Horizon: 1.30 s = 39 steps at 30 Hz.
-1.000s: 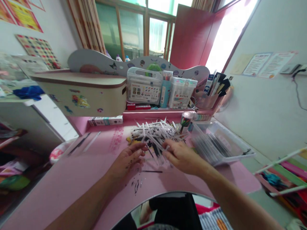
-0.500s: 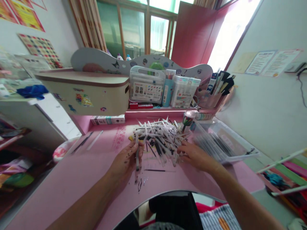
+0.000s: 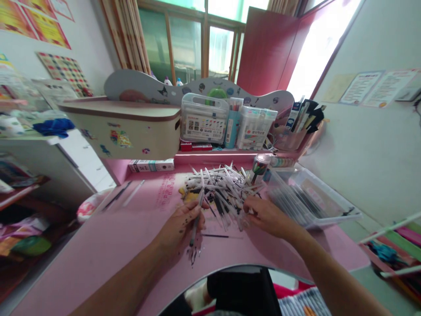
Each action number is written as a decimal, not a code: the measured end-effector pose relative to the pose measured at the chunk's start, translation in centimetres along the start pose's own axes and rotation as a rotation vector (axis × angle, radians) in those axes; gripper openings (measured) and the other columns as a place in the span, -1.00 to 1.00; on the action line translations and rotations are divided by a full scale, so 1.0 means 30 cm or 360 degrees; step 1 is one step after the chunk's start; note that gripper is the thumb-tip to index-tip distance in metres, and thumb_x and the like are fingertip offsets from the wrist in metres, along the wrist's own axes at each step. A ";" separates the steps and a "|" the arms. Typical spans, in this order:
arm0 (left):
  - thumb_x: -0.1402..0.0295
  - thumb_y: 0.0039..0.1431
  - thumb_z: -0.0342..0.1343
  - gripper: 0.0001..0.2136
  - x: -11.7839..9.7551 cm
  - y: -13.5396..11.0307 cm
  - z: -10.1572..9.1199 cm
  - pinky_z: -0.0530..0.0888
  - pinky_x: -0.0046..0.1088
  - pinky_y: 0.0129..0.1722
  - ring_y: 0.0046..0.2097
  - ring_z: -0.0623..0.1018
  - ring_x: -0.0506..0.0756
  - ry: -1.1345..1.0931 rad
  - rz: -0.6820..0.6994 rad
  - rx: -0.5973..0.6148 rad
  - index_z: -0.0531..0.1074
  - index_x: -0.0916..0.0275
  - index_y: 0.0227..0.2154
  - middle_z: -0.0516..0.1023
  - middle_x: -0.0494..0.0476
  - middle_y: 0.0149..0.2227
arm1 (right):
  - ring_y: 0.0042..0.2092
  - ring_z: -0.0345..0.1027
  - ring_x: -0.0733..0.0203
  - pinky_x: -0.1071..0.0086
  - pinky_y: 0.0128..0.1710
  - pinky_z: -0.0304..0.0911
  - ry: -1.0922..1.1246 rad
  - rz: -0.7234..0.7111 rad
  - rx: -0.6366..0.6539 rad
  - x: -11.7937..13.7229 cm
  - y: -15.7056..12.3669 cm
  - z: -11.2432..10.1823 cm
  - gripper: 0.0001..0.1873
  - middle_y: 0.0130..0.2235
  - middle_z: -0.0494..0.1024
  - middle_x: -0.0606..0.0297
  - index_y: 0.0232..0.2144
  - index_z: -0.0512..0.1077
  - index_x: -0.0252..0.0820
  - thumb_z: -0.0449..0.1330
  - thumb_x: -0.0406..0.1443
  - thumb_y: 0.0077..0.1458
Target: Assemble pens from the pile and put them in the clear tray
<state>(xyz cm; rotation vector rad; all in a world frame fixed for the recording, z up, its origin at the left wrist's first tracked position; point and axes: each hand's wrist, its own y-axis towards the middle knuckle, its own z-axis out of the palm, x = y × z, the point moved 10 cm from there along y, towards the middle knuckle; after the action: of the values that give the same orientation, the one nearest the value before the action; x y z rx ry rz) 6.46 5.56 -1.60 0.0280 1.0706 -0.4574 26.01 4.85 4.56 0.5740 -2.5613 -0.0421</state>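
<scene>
My left hand (image 3: pixel 180 224), with dark smudges on its back, is closed around a clear-barrelled pen (image 3: pixel 194 228). The pen slants, its upper end toward the pile. In front of both hands lies a heap of pen parts (image 3: pixel 226 184), white and clear tubes mixed with dark pieces. My right hand (image 3: pixel 268 215) is at the heap's right edge with fingers curled together; what they grip, if anything, is hidden. A thin dark refill (image 3: pixel 215 236) lies on the pink desk (image 3: pixel 125 245) between the hands, and black ink marks (image 3: pixel 194 256) show below the pen.
Right of the heap stand a clear plastic bin (image 3: pixel 315 206) with tubes in it and a clear jar (image 3: pixel 259 166). Two slim sticks (image 3: pixel 133 193) lie at left. A shelf behind holds a cream box (image 3: pixel 128 131), marker cases (image 3: pixel 204 120) and a pen holder (image 3: pixel 291 136).
My left hand has shifted right toward the heap, and its pen has gone from nearly upright to slanted. My right hand's fingers have drawn together at the heap's edge. The view has shifted slightly.
</scene>
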 end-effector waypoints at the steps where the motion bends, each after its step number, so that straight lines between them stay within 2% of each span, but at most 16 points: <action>1: 0.27 0.19 0.18 -0.81 0.005 -0.001 0.005 0.29 -0.54 -0.72 -0.66 0.29 -0.02 -0.0005 -0.0009 0.0017 0.42 0.18 -0.16 0.37 -0.07 -0.56 | -0.34 0.28 0.23 0.35 -0.33 0.14 0.0165 0.0026 -0.0019 0.008 0.014 -0.012 -0.90 -0.35 0.43 0.31 -0.36 0.39 -0.17 0.14 -0.45 0.06; 3: 0.27 0.19 0.19 -0.81 0.011 -0.003 0.009 0.25 -0.57 -0.70 -0.63 0.28 -0.03 0.0001 -0.0027 0.0025 0.43 0.19 -0.17 0.34 -0.07 -0.57 | -0.45 0.22 0.30 0.39 -0.44 0.12 0.0596 0.0093 -0.0077 0.028 0.056 -0.021 -0.99 -0.44 0.36 0.40 -0.35 0.35 -0.15 0.14 -0.34 0.11; 6: 0.26 0.21 0.19 -0.82 0.018 -0.008 0.009 0.16 -0.60 -0.68 -0.65 0.18 -0.08 0.0019 -0.0068 0.0002 0.44 0.18 -0.16 0.26 -0.11 -0.60 | -0.57 0.13 0.37 0.44 -0.58 0.06 0.1232 0.0185 -0.0240 0.064 0.136 -0.004 -0.87 -0.50 0.29 0.47 -0.31 0.34 -0.13 0.14 -0.20 0.15; 10: 0.20 0.22 0.18 -0.78 0.022 -0.013 0.005 0.08 -0.59 -0.66 -0.65 0.05 -0.10 -0.0008 -0.0097 -0.0007 0.45 0.16 -0.14 0.12 -0.17 -0.62 | -0.64 0.05 0.41 0.47 -0.66 -0.03 0.1546 0.0255 -0.0487 0.097 0.218 0.021 -0.78 -0.58 0.22 0.54 -0.32 0.35 -0.14 0.18 -0.12 0.13; 17: 0.19 0.22 0.18 -0.77 0.019 -0.003 -0.018 0.02 -0.58 -0.62 -0.61 0.05 -0.09 0.0074 -0.0029 -0.0005 0.47 0.19 -0.14 0.09 -0.16 -0.60 | -0.59 0.06 0.43 0.49 -0.63 -0.03 0.1554 0.0175 -0.0384 0.136 0.256 0.054 -0.77 -0.53 0.27 0.49 -0.36 0.40 -0.17 0.25 -0.13 0.03; 23: 0.18 0.21 0.18 -0.76 0.002 0.000 -0.020 0.00 -0.57 -0.59 -0.58 0.06 -0.08 0.0196 0.0024 -0.0018 0.49 0.25 -0.19 0.08 -0.15 -0.61 | -0.61 0.03 0.42 0.49 -0.64 -0.03 0.1648 0.0215 -0.0370 0.134 0.258 0.081 -0.75 -0.58 0.20 0.53 -0.35 0.38 -0.16 0.23 -0.11 0.03; 28: 0.11 0.18 0.18 -0.67 -0.014 -0.001 -0.019 0.01 -0.55 -0.58 -0.57 0.05 -0.07 0.0292 0.0053 0.0000 0.52 0.25 -0.14 0.05 -0.16 -0.60 | -0.60 0.06 0.42 0.51 -0.64 -0.05 0.1570 0.0224 -0.0196 0.162 0.259 0.115 -0.77 -0.56 0.27 0.51 -0.34 0.38 -0.17 0.22 -0.14 0.04; 30: 0.09 0.17 0.18 -0.65 -0.027 0.007 -0.021 0.00 -0.55 -0.58 -0.57 0.06 -0.07 0.0437 0.0099 0.0041 0.54 0.28 -0.16 0.04 -0.16 -0.61 | -0.62 0.01 0.42 0.51 -0.65 -0.08 0.1588 0.0225 -0.0118 0.171 0.259 0.140 -0.79 -0.61 0.22 0.55 -0.32 0.36 -0.15 0.18 -0.14 0.08; 32: 0.10 0.19 0.16 -0.64 -0.047 0.017 -0.027 0.01 -0.55 -0.57 -0.57 0.08 -0.07 0.0641 0.0182 0.0060 0.56 0.31 -0.16 0.07 -0.15 -0.61 | -0.63 -0.02 0.41 0.51 -0.65 -0.09 0.1611 0.0198 -0.0122 0.174 0.262 0.153 -0.79 -0.63 0.19 0.57 -0.31 0.34 -0.14 0.16 -0.13 0.11; 34: 0.13 0.23 0.10 -0.64 -0.072 0.021 -0.027 0.07 -0.54 -0.56 -0.57 0.12 -0.06 0.0855 0.0289 0.0072 0.58 0.31 -0.12 0.14 -0.13 -0.62 | -0.63 -0.01 0.41 0.51 -0.65 -0.08 0.1607 0.0169 -0.0164 0.172 0.265 0.161 -0.80 -0.63 0.19 0.58 -0.32 0.32 -0.13 0.15 -0.13 0.12; 36: 0.18 0.25 0.05 -0.66 -0.104 0.017 -0.022 0.21 -0.52 -0.52 -0.54 0.25 -0.02 0.1084 0.0422 0.0040 0.60 0.28 -0.10 0.26 -0.08 -0.61 | -0.64 -0.01 0.41 0.52 -0.66 -0.08 0.1603 0.0157 -0.0175 0.171 0.267 0.171 -0.80 -0.64 0.18 0.59 -0.34 0.30 -0.12 0.15 -0.13 0.13; 39: 0.26 0.27 0.01 -0.67 -0.152 -0.004 -0.001 0.45 -0.40 -0.27 -0.32 0.54 0.12 0.1371 0.0640 -0.0032 0.62 0.22 -0.07 0.56 0.07 -0.46 | -0.65 -0.01 0.40 0.52 -0.66 -0.07 0.1611 0.0155 -0.0161 0.171 0.266 0.184 -0.80 -0.65 0.18 0.60 -0.35 0.28 -0.11 0.13 -0.13 0.15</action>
<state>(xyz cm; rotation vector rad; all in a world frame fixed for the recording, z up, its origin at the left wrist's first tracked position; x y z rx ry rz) 4.59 7.03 2.29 0.4477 1.8634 -0.0468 16.20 9.60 3.30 0.3034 -1.5834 0.1234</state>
